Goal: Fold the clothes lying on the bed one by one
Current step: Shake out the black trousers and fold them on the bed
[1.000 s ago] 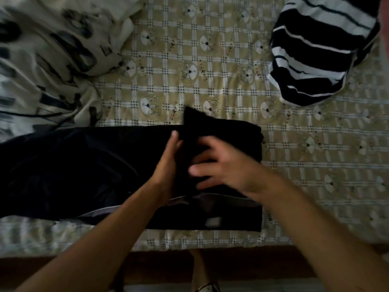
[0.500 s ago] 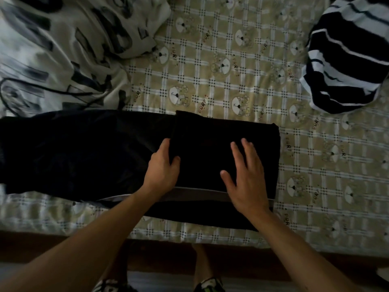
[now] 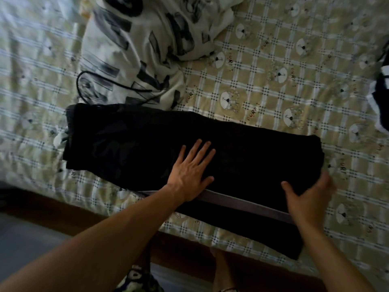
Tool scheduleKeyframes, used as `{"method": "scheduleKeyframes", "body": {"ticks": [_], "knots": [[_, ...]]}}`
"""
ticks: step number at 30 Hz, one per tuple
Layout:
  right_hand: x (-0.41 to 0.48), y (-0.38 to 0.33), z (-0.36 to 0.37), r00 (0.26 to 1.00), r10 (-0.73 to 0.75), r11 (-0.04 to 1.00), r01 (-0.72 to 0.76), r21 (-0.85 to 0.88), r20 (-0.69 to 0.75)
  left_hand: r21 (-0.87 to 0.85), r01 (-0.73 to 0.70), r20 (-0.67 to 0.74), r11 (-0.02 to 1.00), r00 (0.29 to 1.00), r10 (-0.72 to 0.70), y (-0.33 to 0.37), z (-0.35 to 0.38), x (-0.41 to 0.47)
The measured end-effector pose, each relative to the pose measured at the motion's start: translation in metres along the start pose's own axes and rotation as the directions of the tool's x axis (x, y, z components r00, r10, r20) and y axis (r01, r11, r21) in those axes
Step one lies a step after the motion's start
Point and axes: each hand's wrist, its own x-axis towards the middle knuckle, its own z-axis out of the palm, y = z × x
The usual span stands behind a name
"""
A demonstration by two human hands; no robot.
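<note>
Head view: a black garment [image 3: 242, 148] lies lengthwise along the near edge of the bed [image 3: 273, 66], on the checked sheet. It looks already doubled over, with a pale grey stripe [image 3: 242, 202] showing along its near side and a lower layer jutting toward the bed's edge.

The left hand [image 3: 192, 167] lies flat on the middle of the garment, its fingers [image 3: 200, 150] straight and spread apart, pressing the cloth down. The right hand [image 3: 309, 199] is at the garment's right end, thumb on top and fingers curled round the folded edge. It is blurred, so how firm the grip is cannot be told.

Beyond the black garment, touching its far left corner, a white printed garment [image 3: 147, 43] lies crumpled, and a black-and-white striped garment [image 3: 382, 95] shows at the right edge of the frame, well apart.

By my reading, the task is early: 1 garment is partway folded and probably needs another fold across its length, while at least 2 others wait unfolded.
</note>
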Motion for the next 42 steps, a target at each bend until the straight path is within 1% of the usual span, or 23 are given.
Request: {"method": "scheduleKeyframes", "body": {"ticks": [2, 3, 4, 6, 10, 13, 16, 18, 20, 21, 24, 26, 27, 29, 30, 31, 32, 35, 36, 37, 39, 41, 42], "knots": [[0.009, 0.001, -0.014, 0.952, 0.273, 0.932, -0.298, 0.207, 0.138, 0.004, -0.004, -0.004, 1.0, 1.0, 0.004, 0.0, 0.001, 0.001], [0.013, 0.002, -0.02, 0.915, 0.326, 0.896, -0.379, 0.232, 0.236, 0.003, -0.005, -0.01, 1.0, 1.0, 0.005, 0.001, 0.0, 0.001], [0.016, 0.001, -0.027, 0.877, 0.331, 0.871, -0.426, 0.244, 0.347, 0.001, -0.002, -0.021, 1.0, 1.0, 0.002, 0.003, 0.0, 0.0], [0.02, -0.004, -0.041, 0.831, 0.313, 0.871, -0.444, 0.211, 0.46, -0.022, 0.007, -0.042, 1.0, 0.999, -0.007, 0.005, 0.0, -0.001], [0.044, 0.006, -0.087, 0.854, 0.306, 0.864, -0.435, 0.255, 0.42, -0.108, -0.013, -0.043, 0.994, 0.999, 0.009, 0.033, 0.0, 0.006], [0.075, 0.041, -0.156, 0.892, 0.285, 0.888, -0.384, 0.254, 0.352, -0.155, -0.093, -0.026, 0.984, 0.996, 0.09, 0.085, -0.006, 0.028], [0.117, 0.099, -0.219, 0.866, 0.371, 0.86, -0.457, 0.229, 0.335, -0.247, -0.167, 0.121, 0.955, 0.972, 0.201, 0.144, -0.021, 0.054], [0.153, 0.123, -0.256, 0.841, 0.411, 0.853, -0.49, 0.176, 0.352, -0.398, -0.132, 0.244, 0.908, 0.939, 0.243, 0.17, -0.037, 0.064], [0.133, 0.071, -0.269, 0.853, 0.381, 0.879, -0.454, 0.147, 0.358, -0.643, -0.028, 0.242, 0.765, 0.94, 0.239, 0.182, -0.059, 0.061], [0.114, 0.032, -0.261, 0.856, 0.302, 0.894, -0.407, 0.187, 0.42, -0.767, 0.015, 0.198, 0.641, 0.956, 0.215, 0.182, -0.069, 0.057], [0.022, -0.124, -0.183, 0.878, 0.024, 0.959, -0.156, 0.238, 0.477, -0.992, 0.073, 0.082, 0.101, 0.993, 0.088, 0.162, -0.104, 0.029], [-0.017, -0.172, -0.127, 0.833, -0.152, 0.974, 0.035, 0.224, 0.532, -0.971, 0.084, 0.083, -0.222, 0.996, 0.014, 0.133, -0.124, 0.007], [-0.031, -0.184, -0.097, 0.808, -0.193, 0.976, 0.101, 0.192, 0.556, -0.936, 0.095, 0.11, -0.338, 0.994, -0.026, 0.114, -0.129, -0.003], [-0.055, -0.196, -0.032, 0.778, -0.215, 0.975, 0.202, 0.089, 0.59, -0.855, 0.097, 0.169, -0.51, 0.981, -0.098, 0.073, -0.135, -0.025], [-0.068, -0.202, -0.005, 0.763, -0.228, 0.97, 0.234, 0.069, 0.604, -0.83, 0.091, 0.192, -0.55, 0.973, -0.128, 0.056, -0.136, -0.036], [-0.082, -0.206, 0.018, 0.741, -0.252, 0.962, 0.26, 0.081, 0.622, -0.836, 0.093, 0.223, -0.541, 0.958, -0.179, 0.039, -0.134, -0.043], [-0.094, -0.211, 0.037, 0.7, -0.272, 0.956, 0.273, 0.104, 0.66, -0.876, 0.105, 0.25, -0.471, 0.933, -0.258, 0.025, -0.132, -0.05], [-0.117, -0.211, 0.065, 0.541, -0.262, 0.958, 0.248, 0.147, 0.799, -0.976, 0.151, 0.215, -0.158, 0.778, -0.591, -0.02, -0.097, -0.05], [-0.119, -0.206, 0.066, 0.541, -0.283, 0.954, 0.245, 0.173, 0.792, -0.98, 0.192, 0.177, -0.049, 0.733, -0.657, -0.032, -0.084, -0.048], [-0.119, -0.198, 0.065, 0.59, -0.335, 0.938, 0.282, 0.201, 0.735, -0.972, 0.232, 0.146, 0.032, 0.708, -0.691, -0.041, -0.074, -0.046], [-0.111, -0.18, 0.062, 0.722, -0.473, 0.875, 0.452, 0.174, 0.505, -0.948, 0.292, 0.119, 0.123, 0.689, -0.715, -0.052, -0.062, -0.043], [-0.096, -0.158, 0.06, 0.77, -0.555, 0.805, 0.592, -0.028, 0.314, -0.918, 0.345, 0.091, 0.193, 0.661, -0.745, -0.054, -0.06, -0.041], [-0.086, -0.144, 0.061, 0.773, -0.565, 0.77, 0.62, -0.152, 0.289, -0.897, 0.364, 0.037, 0.25, 0.626, -0.779, -0.055, -0.062, -0.041]]}}
